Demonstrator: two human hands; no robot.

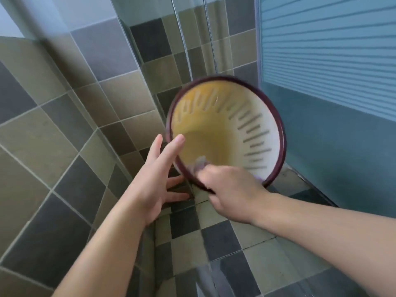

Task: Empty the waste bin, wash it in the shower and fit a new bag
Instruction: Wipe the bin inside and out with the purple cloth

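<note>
Right hand (231, 189) grips the bin (227, 129) rim; left hand (156, 179) spread open beside it.

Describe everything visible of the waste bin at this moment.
The waste bin is round, looks plastic, with a dark maroon rim, a pale interior tinted yellow and vertical slots around the wall. It holds no bag, is tilted with its opening toward the camera, and is motion-blurred. The right hand grips its near rim; the open left hand's fingertips touch the rim's left edge.

Left hand (154, 179) spreads straight fingers (171, 146); right hand (231, 191) is curled, knuckles up.
</note>
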